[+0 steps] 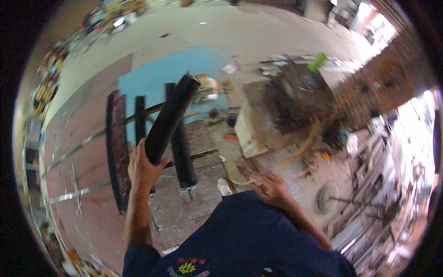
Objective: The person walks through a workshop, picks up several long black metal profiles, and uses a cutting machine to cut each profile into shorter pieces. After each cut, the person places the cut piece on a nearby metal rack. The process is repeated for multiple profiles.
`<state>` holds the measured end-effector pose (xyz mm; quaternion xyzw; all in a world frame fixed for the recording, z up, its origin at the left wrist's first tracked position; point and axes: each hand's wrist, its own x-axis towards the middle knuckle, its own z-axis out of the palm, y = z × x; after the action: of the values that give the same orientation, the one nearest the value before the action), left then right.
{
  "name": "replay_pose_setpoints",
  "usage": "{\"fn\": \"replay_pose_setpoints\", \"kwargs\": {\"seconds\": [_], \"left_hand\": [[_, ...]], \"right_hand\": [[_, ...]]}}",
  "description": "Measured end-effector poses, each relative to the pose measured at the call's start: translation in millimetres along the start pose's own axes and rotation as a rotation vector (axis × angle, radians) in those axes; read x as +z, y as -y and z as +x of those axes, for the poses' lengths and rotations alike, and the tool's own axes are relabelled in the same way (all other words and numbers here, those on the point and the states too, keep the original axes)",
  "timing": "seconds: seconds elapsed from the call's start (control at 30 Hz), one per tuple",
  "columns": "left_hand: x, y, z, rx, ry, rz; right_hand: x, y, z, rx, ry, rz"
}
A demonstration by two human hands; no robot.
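My left hand point(142, 162) is wrapped round the lower end of a thick black bar point(171, 115), which tilts up and away to the right. Below that bar, a second black bar point(183, 159) lies lengthwise, and a shorter black bar point(140, 117) is to its left. Farther left is a long black piece with a dark red inner face point(121, 147). In front of my waist, my right hand point(271, 188) has its fingers curled together. A blurred brownish shape shows by its fingertips; I cannot make out what it is.
A blue sheet point(161, 69) lies beyond the bars. A pale board point(247, 131) stands right of centre, near a dark heap point(295, 99) and a yellow hose point(302, 150). Long metal strips point(357, 242) crowd the lower right. A brick pillar point(383, 78) rises at the right.
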<state>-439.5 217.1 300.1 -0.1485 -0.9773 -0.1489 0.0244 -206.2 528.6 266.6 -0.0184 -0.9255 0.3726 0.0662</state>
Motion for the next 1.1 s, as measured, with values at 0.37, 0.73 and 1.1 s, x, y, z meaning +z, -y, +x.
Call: {"fn": "replay_pose_setpoints", "kwargs": {"seconds": [0.37,0.73,1.1], "left_hand": [[52,-218,-57,1.149,0.453,-0.029],[126,-389,-148,1.742,0.37,-0.606],[293,-235,-237,0.528,0.989,-0.116]], "right_hand": [[-73,-31,-7,0.117,0.246,-0.212],[-79,-154,-249,0.617,-0.336,0.152],[-36,-292,-561,1.595,-0.435,0.09]]}}
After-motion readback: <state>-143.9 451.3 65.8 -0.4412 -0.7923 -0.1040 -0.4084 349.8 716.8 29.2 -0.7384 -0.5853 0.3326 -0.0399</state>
